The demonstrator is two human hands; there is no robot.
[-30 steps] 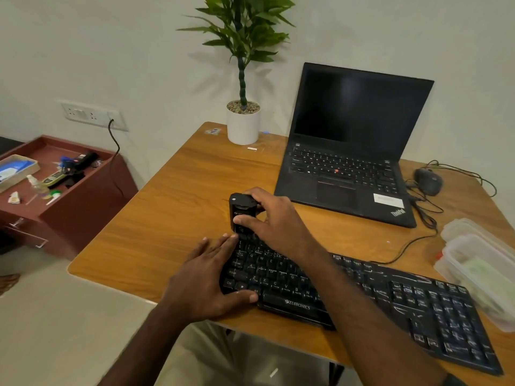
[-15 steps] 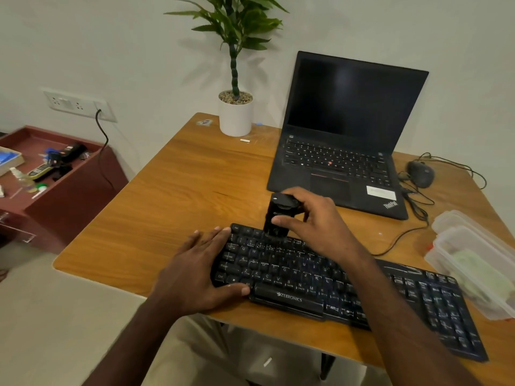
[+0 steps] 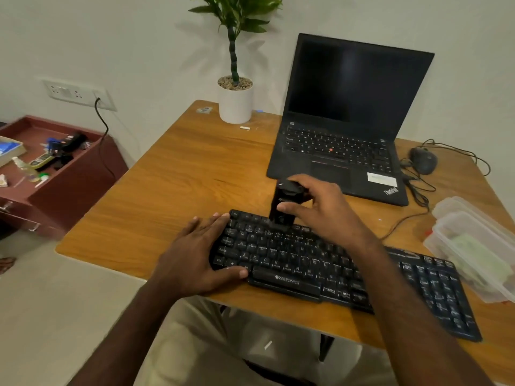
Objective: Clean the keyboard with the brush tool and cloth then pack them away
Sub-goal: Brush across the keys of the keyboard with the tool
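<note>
right hand: right hand [image 3: 323, 210] curls thumb and fingers round the black brush tool [image 3: 282, 207], gripping it near its top; the tool stands roughly upright.
brush tool: its lower end meets the top key rows of the keyboard [image 3: 334, 271], toward the keyboard's left half; the bristles themselves are too dark and blurred to make out.
left hand: left hand [image 3: 199, 257] lies flat with fingers straight over the keyboard's left end, thumb along the front edge near the space bar, holding nothing.
keyboard: black, marked "zebronics", lying at an angle along the near edge of the wooden desk [image 3: 181, 176], its number pad end toward the right.
cloth: something pale green, likely the cloth [image 3: 476, 254], lies inside the clear plastic container [image 3: 457, 218] at the desk's right edge, just beside the keyboard's right end; too blurred to be sure.
laptop: open black laptop [image 3: 348, 121] with a dark screen, behind the keyboard and apart from it.
mouse: dark mouse [image 3: 423, 160] right of the laptop, with cables trailing across the desk.
plant: potted plant [image 3: 235, 98] in a white pot at the desk's far edge, left of the laptop, against the wall.
side unit: low reddish-brown cabinet [image 3: 69, 179] left of the desk, its top holding small clutter; a wall socket [image 3: 78, 94] above it with a black cord plugged in.
person: light trousers show below the desk edge.
</note>
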